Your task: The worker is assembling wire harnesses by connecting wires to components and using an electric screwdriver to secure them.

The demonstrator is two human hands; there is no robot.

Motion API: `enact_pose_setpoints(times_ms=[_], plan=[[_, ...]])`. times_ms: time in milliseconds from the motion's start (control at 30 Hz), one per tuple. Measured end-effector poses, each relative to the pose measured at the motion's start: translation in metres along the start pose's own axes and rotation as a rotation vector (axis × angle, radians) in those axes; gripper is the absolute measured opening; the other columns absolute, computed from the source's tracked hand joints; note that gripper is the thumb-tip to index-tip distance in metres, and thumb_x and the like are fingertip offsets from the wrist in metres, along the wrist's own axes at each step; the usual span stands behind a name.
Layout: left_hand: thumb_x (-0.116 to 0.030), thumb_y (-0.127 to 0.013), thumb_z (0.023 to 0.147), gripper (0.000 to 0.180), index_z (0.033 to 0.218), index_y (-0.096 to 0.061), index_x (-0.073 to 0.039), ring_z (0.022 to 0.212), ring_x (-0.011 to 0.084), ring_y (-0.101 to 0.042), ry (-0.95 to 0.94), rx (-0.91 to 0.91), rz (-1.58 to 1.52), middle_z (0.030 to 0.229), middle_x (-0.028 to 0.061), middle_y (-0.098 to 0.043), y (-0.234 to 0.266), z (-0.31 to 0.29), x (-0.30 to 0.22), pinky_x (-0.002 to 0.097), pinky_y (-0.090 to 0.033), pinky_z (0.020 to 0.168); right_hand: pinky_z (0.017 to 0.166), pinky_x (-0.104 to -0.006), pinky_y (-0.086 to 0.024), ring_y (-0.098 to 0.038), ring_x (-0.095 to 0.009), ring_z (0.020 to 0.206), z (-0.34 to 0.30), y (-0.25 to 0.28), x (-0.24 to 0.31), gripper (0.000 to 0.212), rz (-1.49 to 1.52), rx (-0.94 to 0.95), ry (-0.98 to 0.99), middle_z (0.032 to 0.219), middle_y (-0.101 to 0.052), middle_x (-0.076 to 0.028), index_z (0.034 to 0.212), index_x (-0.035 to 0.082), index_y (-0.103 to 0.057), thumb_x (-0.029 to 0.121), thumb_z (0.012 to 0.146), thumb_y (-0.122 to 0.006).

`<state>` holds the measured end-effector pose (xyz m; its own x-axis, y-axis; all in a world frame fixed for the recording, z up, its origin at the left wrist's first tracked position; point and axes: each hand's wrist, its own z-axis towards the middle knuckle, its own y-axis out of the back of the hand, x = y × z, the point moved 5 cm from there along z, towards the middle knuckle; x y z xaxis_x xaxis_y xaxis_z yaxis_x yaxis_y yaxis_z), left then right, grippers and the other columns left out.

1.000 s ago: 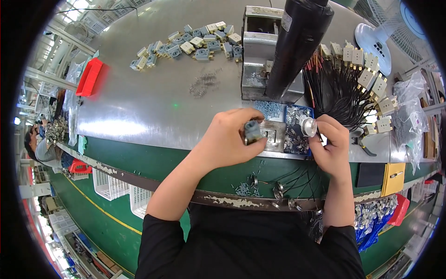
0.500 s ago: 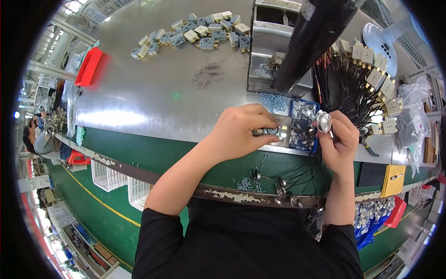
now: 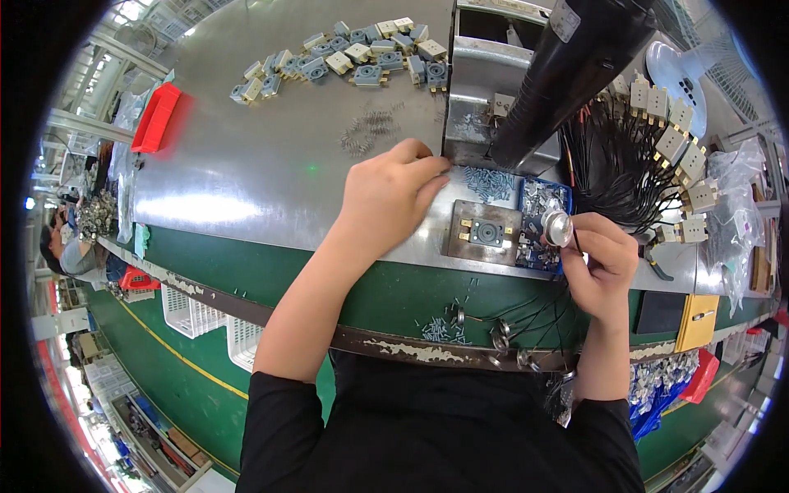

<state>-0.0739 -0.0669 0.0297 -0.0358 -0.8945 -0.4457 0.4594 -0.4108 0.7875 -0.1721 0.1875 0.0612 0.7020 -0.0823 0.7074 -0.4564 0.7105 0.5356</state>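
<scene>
The grey block (image 3: 486, 233) lies on the metal plate (image 3: 459, 248), round face up, untouched by my fingers; its long axis, marked by brass-coloured tabs at both ends, runs left to right. To the plate's right, over the blue tray (image 3: 569, 200) of small metal parts, my right hand (image 3: 604, 259) grasps a silver disc (image 3: 558, 229) with a black wire; from these fingers the block lies left. Beyond the plate and to its left is my left hand (image 3: 390, 197), thumb and index bent toward each other; whether they pinch anything small I cannot tell. From them the block lies rightward and toward me. The two hands flank it almost equally, the disc being closest. Farther out: blue screws (image 3: 489, 183) just beyond the plate; springs (image 3: 366, 133) beyond it, leftward.
</scene>
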Motion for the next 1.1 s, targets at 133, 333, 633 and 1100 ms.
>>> enact_pose_setpoints(times_ms=[133, 333, 633, 1100], plan=[[-0.022, -0.075, 0.093, 0.013, 0.102, -0.076, -0.012, 0.079, 0.0316, -0.071, 0.002, 0.073, 0.086, 0.098, 0.0062, -0.070, -0.011, 0.003, 0.003, 0.0409, -0.057, 0.071, 0.064, -0.0307, -0.055, -0.071, -0.025, 0.072, 0.003, 0.002, 0.004, 0.013, 0.115, 0.013, 0.078, 0.088, -0.073, -0.017, 0.087, -0.007, -0.071, -0.005, 0.074, -0.069], [-0.009, -0.070, 0.096, 0.018, 0.113, -0.066, -0.004, 0.080, 0.0270, -0.070, 0.017, 0.128, -0.089, 0.103, 0.0097, -0.070, 0.005, 0.001, -0.003, 0.0356, -0.055, 0.070, 0.063, -0.0314, -0.051, -0.065, -0.020, 0.073, -0.002, 0.006, -0.007, 0.019, 0.393, 0.025, -0.050, 0.093, -0.069, -0.019, 0.095, -0.012, -0.072, 0.006, 0.090, -0.068], [0.009, -0.058, 0.100, 0.030, 0.128, -0.069, 0.004, 0.070, 0.0090, -0.063, 0.147, 0.199, -0.885, 0.099, 0.0087, -0.076, -0.006, -0.013, -0.020, 0.0236, -0.049, 0.063, 0.065, -0.0264, -0.046, -0.057, -0.013, 0.076, -0.009, 0.004, -0.035, 0.033, 0.892, -0.010, -0.304, 0.106, -0.067, -0.016, 0.108, -0.010, -0.074, 0.019, 0.096, -0.079], [-0.004, -0.090, 0.079, 0.022, 0.099, -0.081, -0.001, 0.061, 0.0064, -0.051, 0.136, 0.290, -0.766, 0.107, 0.0075, -0.076, -0.025, -0.010, -0.026, 0.0236, -0.044, 0.060, 0.068, -0.0237, -0.049, -0.062, -0.012, 0.083, -0.010, -0.015, -0.036, 0.022, 0.883, -0.054, -0.349, 0.115, -0.068, -0.015, 0.114, -0.009, -0.074, 0.001, 0.094, -0.077]])
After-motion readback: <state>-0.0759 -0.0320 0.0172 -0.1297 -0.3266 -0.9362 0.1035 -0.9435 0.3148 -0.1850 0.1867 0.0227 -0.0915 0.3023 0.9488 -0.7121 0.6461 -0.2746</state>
